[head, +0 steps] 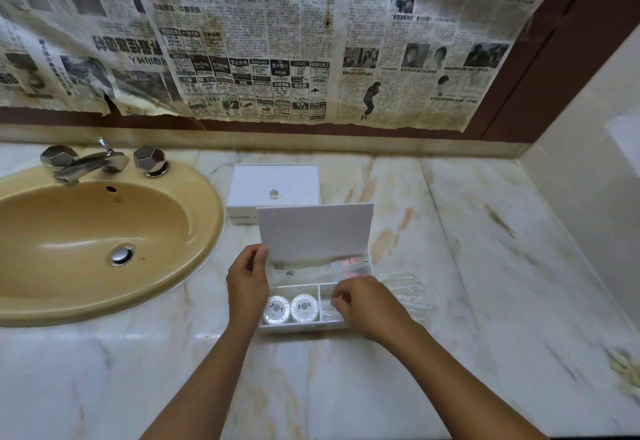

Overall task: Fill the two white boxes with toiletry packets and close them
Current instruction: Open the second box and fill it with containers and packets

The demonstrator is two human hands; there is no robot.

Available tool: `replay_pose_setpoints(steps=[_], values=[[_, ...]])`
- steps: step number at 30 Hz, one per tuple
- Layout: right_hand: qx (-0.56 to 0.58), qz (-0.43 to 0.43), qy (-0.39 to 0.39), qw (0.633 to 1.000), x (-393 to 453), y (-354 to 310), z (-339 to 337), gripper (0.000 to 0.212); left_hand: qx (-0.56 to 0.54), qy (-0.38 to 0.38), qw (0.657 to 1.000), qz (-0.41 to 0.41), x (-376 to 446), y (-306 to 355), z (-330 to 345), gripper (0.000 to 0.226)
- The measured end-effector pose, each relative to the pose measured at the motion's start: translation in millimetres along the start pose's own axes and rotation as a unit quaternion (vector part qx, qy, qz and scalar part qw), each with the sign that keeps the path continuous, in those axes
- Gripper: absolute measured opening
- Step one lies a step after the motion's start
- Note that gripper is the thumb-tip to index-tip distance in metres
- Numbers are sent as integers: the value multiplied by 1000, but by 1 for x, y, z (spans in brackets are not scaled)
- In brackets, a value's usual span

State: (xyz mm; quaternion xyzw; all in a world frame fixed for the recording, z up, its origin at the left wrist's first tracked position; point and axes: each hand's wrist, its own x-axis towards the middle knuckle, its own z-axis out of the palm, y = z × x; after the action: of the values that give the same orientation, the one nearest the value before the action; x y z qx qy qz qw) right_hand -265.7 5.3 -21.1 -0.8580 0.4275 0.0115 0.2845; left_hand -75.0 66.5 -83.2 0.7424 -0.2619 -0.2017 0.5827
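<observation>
A white box (298, 327) lies open on the marble counter, its lid (315, 231) raised upright. My left hand (247, 283) pinches the lid's lower left edge. Two round white soap packets (291, 308) sit side by side in the front left compartment. My right hand (360, 301) hovers over the front right compartment, fingers curled on a small clear packet (329, 311). Clear packets with red print (349, 266) fill the long back compartment. A second white box (273, 186) stands closed behind, with a glass knob on its lid.
A tan oval sink (93, 242) with chrome taps (86, 162) takes the counter's left side. Clear plastic packets (412, 297) lie on the counter right of the open box. Newspaper covers the wall behind. A tiled wall closes the right side.
</observation>
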Motion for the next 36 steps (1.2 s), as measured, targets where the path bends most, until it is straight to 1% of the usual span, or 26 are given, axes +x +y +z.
replay_pose_setpoints(steps=[3, 6, 8, 10, 12, 15, 18, 22, 26, 31, 36], values=[[41, 2, 60, 997, -2, 3, -13, 19, 0, -3, 1000, 1, 0, 0, 0, 19], [73, 24, 140, 987, -1, 12, -25, 15, 1, -4, 1000, 5, -1, 0, 0, 19], [79, 45, 184, 979, 1, 24, -31, 17, 0, -5, 1000, 9, 0, -1, 0, 19], [64, 73, 209, 973, 5, 40, -32, 21, 1, -6, 1000, 10, 0, -2, 0, 19], [35, 107, 199, 974, 11, 55, -29, 25, 2, -6, 1000, 12, 1, -3, 0, 19], [2, 141, 142, 980, 18, 71, -22, 31, -1, -9, 1000, 14, 1, -4, -1, 19], [-23, 151, 94, 984, 22, 77, -18, 40, -3, -11, 1000, 15, 1, -4, -1, 19], [-39, 152, 65, 986, 25, 79, -10, 45, -3, -11, 1000, 14, 1, -4, -1, 19], [-68, 145, 66, 985, 27, 80, -5, 43, -5, -8, 1000, 9, 1, -3, 0, 20], [-99, 130, 91, 982, 27, 80, -4, 28, 0, -8, 1000, 11, 0, -2, -1, 20], [-86, 129, 105, 982, 24, 81, -6, 29, -5, -7, 1000, 11, -1, 0, -1, 20]])
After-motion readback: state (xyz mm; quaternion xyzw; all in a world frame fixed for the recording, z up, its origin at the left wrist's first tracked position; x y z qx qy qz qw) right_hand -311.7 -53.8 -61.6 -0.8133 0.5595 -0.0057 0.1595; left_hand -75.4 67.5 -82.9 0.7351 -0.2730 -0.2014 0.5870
